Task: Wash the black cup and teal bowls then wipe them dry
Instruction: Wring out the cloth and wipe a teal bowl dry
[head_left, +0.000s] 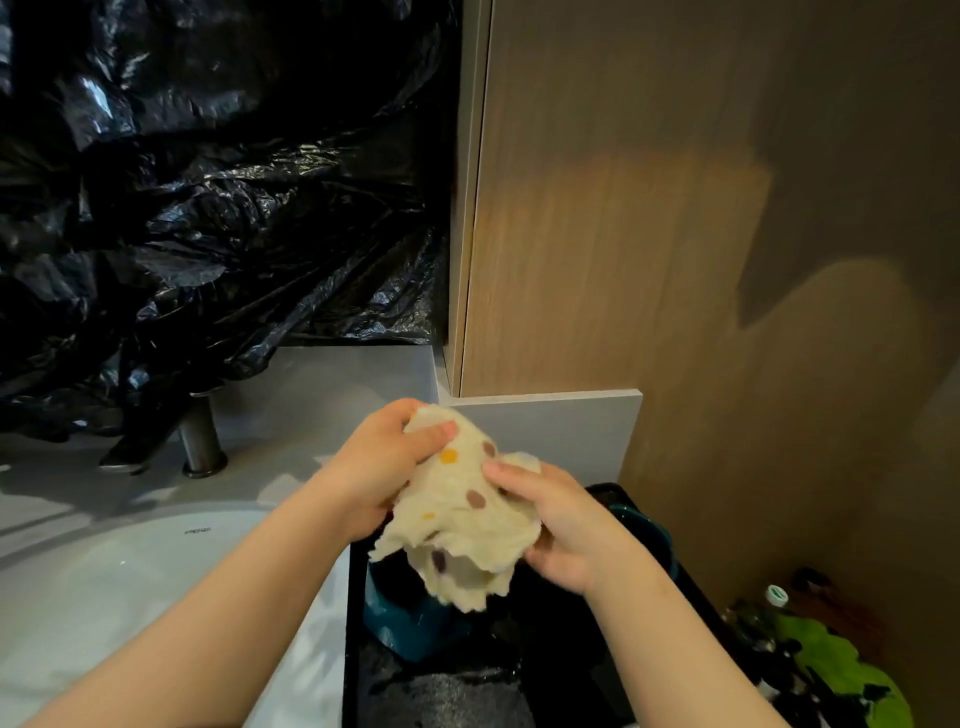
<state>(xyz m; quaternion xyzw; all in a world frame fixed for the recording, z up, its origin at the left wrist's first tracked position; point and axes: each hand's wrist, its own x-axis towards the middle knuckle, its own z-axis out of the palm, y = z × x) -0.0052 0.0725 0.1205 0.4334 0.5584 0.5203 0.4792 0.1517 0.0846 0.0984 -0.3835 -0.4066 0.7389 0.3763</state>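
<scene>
Both my hands hold a cream cloth (462, 519) with yellow and brown dots above a black tray (550, 649). My left hand (384, 457) grips the cloth's top left part, thumb on its front. My right hand (561, 525) holds its right side. Whatever the cloth may wrap is hidden. Below the cloth a teal bowl (405, 618) sits on the tray, and part of a second teal bowl (647, 535) shows behind my right hand. No black cup is visible.
A white sink basin (119, 582) lies at lower left, with a dark metal tap base (202, 441) on the grey counter behind it. Black plastic sheeting (208, 182) covers the back wall. A wooden cabinet (727, 208) stands at right. A green item (841, 670) lies at bottom right.
</scene>
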